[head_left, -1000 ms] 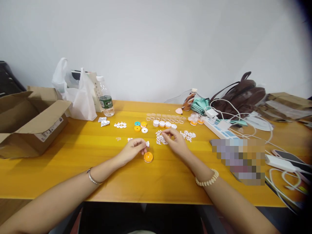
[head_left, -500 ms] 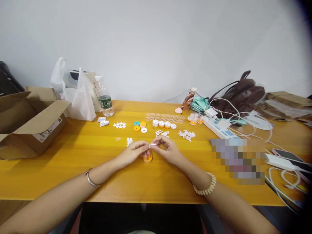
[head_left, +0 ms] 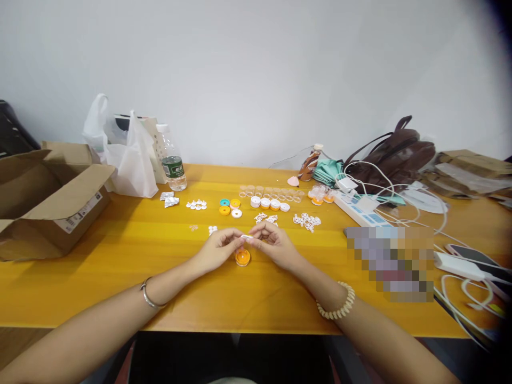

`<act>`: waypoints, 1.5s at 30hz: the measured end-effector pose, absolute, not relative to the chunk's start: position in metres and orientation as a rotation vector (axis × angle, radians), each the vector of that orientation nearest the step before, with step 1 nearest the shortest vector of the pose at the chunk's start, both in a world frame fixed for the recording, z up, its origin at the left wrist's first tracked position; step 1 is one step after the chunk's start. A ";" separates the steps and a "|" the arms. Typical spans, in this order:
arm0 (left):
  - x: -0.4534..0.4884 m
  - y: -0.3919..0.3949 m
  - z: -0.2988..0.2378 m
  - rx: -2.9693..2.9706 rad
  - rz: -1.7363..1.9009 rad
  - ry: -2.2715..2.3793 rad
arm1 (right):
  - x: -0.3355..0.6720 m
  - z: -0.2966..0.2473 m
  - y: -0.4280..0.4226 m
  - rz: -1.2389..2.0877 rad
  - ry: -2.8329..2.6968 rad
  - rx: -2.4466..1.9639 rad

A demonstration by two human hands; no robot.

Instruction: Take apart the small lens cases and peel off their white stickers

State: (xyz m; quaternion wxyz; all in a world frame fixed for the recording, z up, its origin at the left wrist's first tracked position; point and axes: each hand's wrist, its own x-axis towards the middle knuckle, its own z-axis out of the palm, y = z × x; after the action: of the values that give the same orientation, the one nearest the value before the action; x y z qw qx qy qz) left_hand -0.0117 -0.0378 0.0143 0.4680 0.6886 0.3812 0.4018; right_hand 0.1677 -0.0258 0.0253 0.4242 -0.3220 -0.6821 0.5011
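Between the fingertips of my left hand (head_left: pixel 221 247) and my right hand (head_left: pixel 272 242) is a small white plastic part (head_left: pixel 246 237). Both hands are closed in a pinch on it, and the fingers partly cover it. Just below, an orange round piece (head_left: pixel 242 257) with a pale rim lies on the table. Beyond my hands are loose white cut-out parts (head_left: pixel 307 221) and a row of white round caps (head_left: pixel 264 203). Some small white discs (head_left: pixel 212 230) lie by my left fingers. Coloured rings (head_left: pixel 224 210) in orange, teal and white sit farther back.
Clear plastic cups (head_left: pixel 272 192) line the back of the wooden table (head_left: pixel 192 309). An open cardboard box (head_left: pixel 56 197), a plastic bag (head_left: pixel 130 165) and a water bottle (head_left: pixel 173 165) stand left. A power strip (head_left: pixel 360 210), cables and a brown backpack (head_left: pixel 390 154) crowd the right.
The white part has tilted and now shows a thinner edge between my fingertips. My left fingers have lifted off the orange piece, uncovering more of it.
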 end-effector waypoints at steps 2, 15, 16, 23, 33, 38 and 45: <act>-0.012 -0.038 0.014 1.730 0.968 0.971 | 0.168 0.026 -0.026 1.244 -1.730 -0.815; -0.013 -0.037 0.010 1.860 0.922 1.158 | 0.169 0.021 -0.025 1.190 -1.794 -0.819; -0.013 -0.037 0.010 1.848 0.929 1.152 | 0.169 0.022 -0.026 1.199 -1.788 -0.816; -0.013 -0.035 0.005 1.784 0.927 1.111 | 0.167 0.025 -0.028 1.244 -1.754 -0.819; -0.013 -0.035 0.015 1.717 0.973 1.139 | 0.167 0.021 -0.023 1.313 -1.671 -0.852; -0.016 -0.033 0.018 1.569 1.002 1.026 | 0.168 0.021 -0.023 1.306 -1.683 -0.818; -0.013 -0.037 0.020 1.545 0.962 0.976 | 0.169 0.024 -0.027 1.169 -1.835 -0.857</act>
State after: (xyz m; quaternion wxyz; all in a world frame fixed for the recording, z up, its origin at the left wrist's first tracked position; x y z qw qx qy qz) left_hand -0.0135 -0.0370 0.0200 0.5125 0.6425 0.4057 0.4000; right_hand 0.1685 -0.0266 0.0239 0.3908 -0.3372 -0.7223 0.4603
